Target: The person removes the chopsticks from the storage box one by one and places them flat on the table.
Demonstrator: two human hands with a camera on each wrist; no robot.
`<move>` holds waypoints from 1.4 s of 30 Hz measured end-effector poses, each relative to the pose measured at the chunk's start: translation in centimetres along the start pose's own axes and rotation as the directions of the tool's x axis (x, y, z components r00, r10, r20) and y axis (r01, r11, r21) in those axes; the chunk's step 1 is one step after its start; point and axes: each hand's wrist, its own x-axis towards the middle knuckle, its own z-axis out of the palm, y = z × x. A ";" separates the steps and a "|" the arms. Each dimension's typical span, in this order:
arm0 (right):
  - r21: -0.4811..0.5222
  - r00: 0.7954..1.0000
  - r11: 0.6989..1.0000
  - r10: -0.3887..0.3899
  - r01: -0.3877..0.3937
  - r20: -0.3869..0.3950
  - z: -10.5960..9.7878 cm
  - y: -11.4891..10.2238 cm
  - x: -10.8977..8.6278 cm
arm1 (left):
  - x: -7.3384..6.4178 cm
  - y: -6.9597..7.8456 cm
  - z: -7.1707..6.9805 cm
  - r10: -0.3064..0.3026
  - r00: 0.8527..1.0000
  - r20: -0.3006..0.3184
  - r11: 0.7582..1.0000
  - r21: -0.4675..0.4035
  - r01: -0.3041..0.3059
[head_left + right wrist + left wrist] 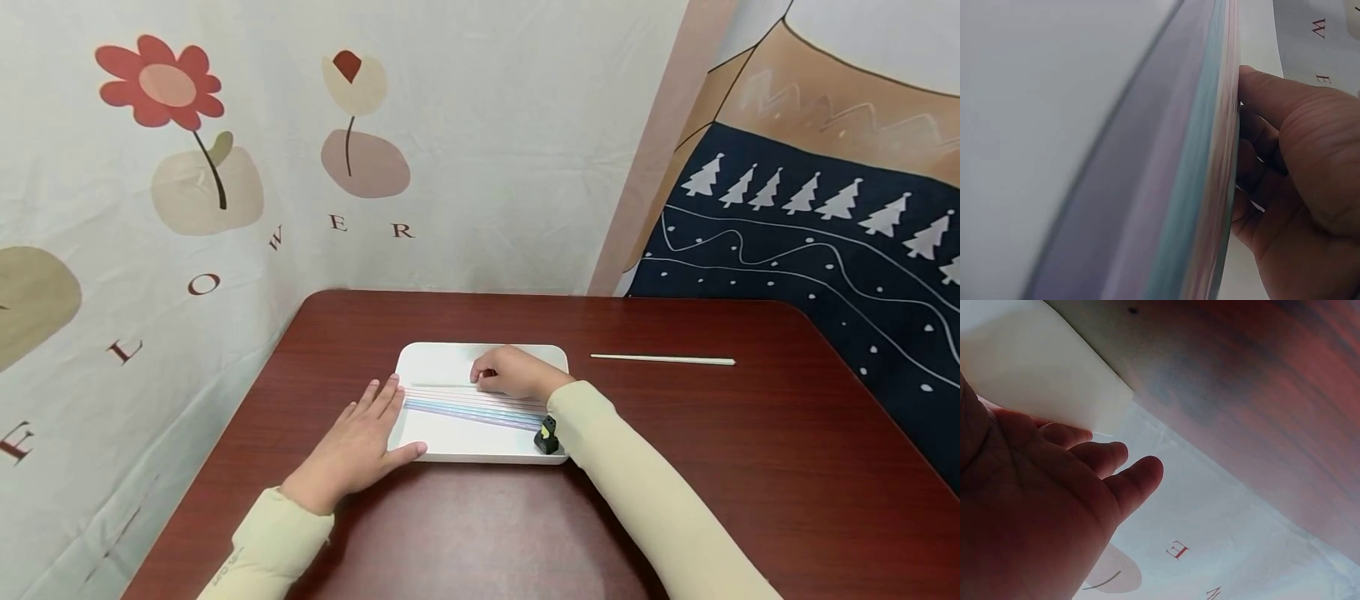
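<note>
A white tray (pixel 468 446) holds a row of thin pastel chopsticks (pixel 472 405), lavender, blue and pinkish, lying lengthwise. My left hand (pixel 352 450) rests spread at the tray's left side, thumb over its near rim; in the left wrist view its fingers stretch past the pale tray wall (pixel 1035 369). With curled fingers my right hand (pixel 513 372) pinches at the far edge of the row, where a pale chopstick (pixel 438 385) runs left from the fingertips. In the right wrist view the thumb presses beside the pinkish chopsticks (pixel 1225 125); the other fingertips are partly hidden behind them.
A small black object with a yellow-green part (pixel 547 436) sits in the tray's near right corner, by the right sleeve. One pale chopstick (pixel 663 360) lies on the brown table (pixel 750 450) right of the tray. Printed cloth (pixel 487 167) hangs behind the table.
</note>
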 end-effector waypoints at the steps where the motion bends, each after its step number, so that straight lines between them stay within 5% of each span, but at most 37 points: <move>1: -0.002 1.000 1.000 0.000 0.000 -0.002 0.0 0.0 0.0 | 0.0 0.0 0.0 -0.001 1.000 0.001 1.000 -0.001 0.001; 21: 0.007 0.999 1.000 -0.008 0.008 -0.040 -0.7 -0.4 -0.4 | -0.1 0.2 -0.2 -0.001 1.000 0.000 1.000 -0.003 0.001; 30: -0.007 0.990 0.995 -0.096 0.096 -0.104 -1.6 -0.6 -0.2 | -0.2 0.1 -0.3 -0.003 1.000 -0.002 1.000 0.002 0.003; 42: -0.031 0.991 0.997 -0.072 0.069 -0.112 -3.1 -1.4 -1.2 | -0.3 0.1 -0.1 -0.002 1.000 -0.003 1.000 -0.004 0.002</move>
